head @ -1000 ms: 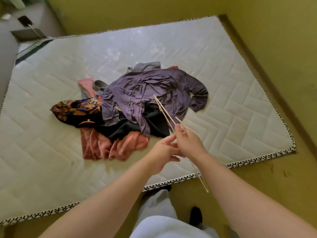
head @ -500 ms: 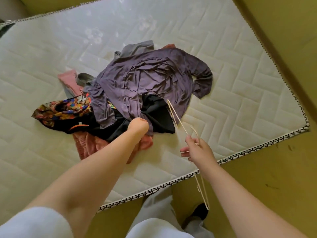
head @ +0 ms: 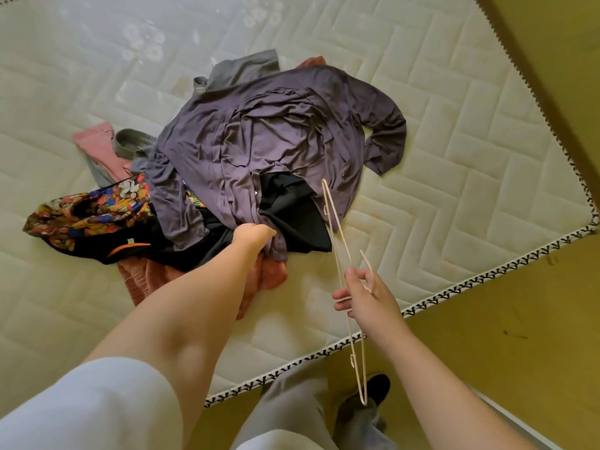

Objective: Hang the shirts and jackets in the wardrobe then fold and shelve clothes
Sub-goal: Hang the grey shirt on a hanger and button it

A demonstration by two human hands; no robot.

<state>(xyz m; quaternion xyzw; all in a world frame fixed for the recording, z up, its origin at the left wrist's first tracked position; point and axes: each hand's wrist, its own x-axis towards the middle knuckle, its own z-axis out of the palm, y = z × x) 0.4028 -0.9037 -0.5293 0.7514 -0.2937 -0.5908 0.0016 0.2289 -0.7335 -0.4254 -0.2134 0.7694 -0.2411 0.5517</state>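
Observation:
A heap of clothes lies on the white quilted mattress (head: 454, 177). On top is a purple long-sleeved shirt (head: 276, 141), over a black garment (head: 292, 219), a patterned multicoloured one (head: 94, 212), a pink one (head: 97, 147), a grey one (head: 243, 68) and a salmon one (head: 152, 280). My left hand (head: 255, 235) reaches into the pile and grips the purple shirt's lower edge; its fingers are hidden in the fabric. My right hand (head: 367, 297) holds a thin cream hanger (head: 341, 241) near the hook, over the mattress's near edge.
The mattress lies on a yellow-green floor (head: 519, 336) with a patterned border (head: 487, 274) along its near edge. My legs in grey trousers and a dark shoe (head: 373, 391) stand right at that edge. A yellow wall runs along the right side.
My left hand let go of the hanger, reached forward into the pile and took hold of the purple shirt. My right hand kept the hanger and drew slightly right. The view tilted down closer.

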